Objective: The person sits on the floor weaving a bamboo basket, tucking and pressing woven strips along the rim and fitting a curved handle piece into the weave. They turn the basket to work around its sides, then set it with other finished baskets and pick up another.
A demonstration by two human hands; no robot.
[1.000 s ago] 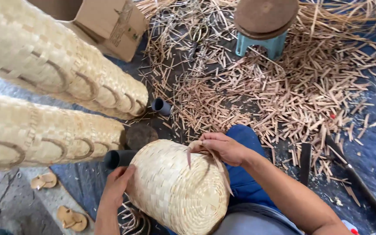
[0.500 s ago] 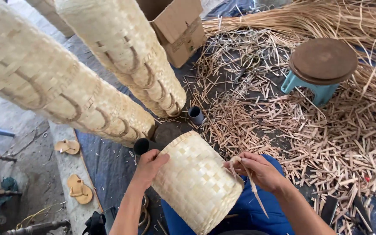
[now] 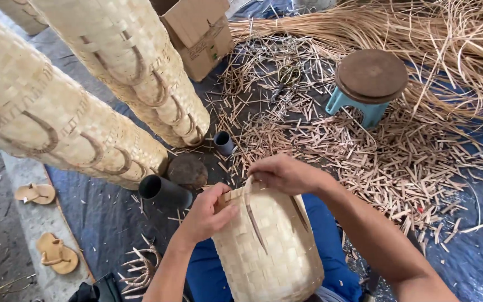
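Observation:
A pale woven basket (image 3: 269, 251) rests on my lap, rim end pointing away from me. My left hand (image 3: 205, 215) grips its rim on the left side, thumb over the edge. My right hand (image 3: 286, 173) is closed over the far rim, pinching a thin brown cane strip (image 3: 252, 221) that runs down across the basket's side. A second strip (image 3: 300, 212) lies along the right side of the weave.
Two tall stacks of nested woven baskets (image 3: 62, 128) (image 3: 141, 67) lean at left. A cardboard box (image 3: 199, 33), a round stool with blue legs (image 3: 370, 78), two dark tubes (image 3: 166, 190) (image 3: 223, 142) and heaps of cane offcuts (image 3: 364, 151) cover the blue tarp. Sandals (image 3: 34, 193) lie on the concrete.
The basket has turned from showing its round bottom to lying with its rim away from me. Both hands have moved up to the rim, the right one pulling a strip there.

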